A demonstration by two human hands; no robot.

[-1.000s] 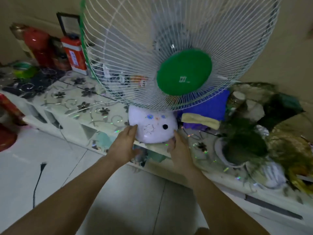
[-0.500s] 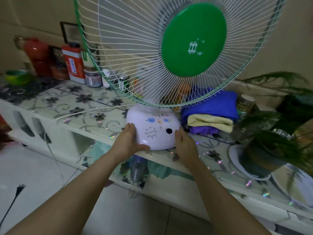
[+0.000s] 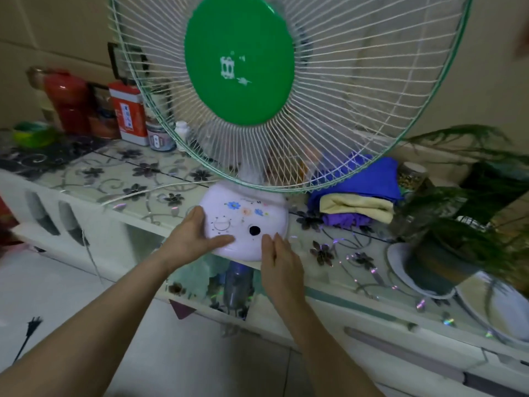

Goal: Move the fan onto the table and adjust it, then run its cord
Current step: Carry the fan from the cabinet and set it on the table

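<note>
Since the earlier frame, the white desk fan with the green hub and wire guard (image 3: 243, 227) had settled further onto the patterned glass-topped table (image 3: 86, 179), and I watched the right hand (image 3: 282, 263) come off the base. It hovered just in front of the base's right edge, fingers loosely together and holding nothing, I judged because the base no longer needed support from that side. The left hand (image 3: 194, 236) lay flat against the base's left front, thumb stretched toward the round white dial (image 3: 221, 224); it pressed rather than clamped, which I took as steadying the fan while it was nudged square.

The fan's base sat at the table's front edge, slightly overhanging it, so I reckoned it wanted pushing further back. To the right of the base lay a folded pile of blue, yellow and purple cloths (image 3: 357, 196), near but apart, and beyond that a dark potted plant on a white saucer (image 3: 446, 247). Left of the base, well apart, stood a red and white tin (image 3: 127, 113). The thin white cord (image 3: 137, 191) trailed leftward from the base across the tabletop and over its edge; a black plug (image 3: 33, 323) lay on the floor, well left and below, not yet run.
</note>
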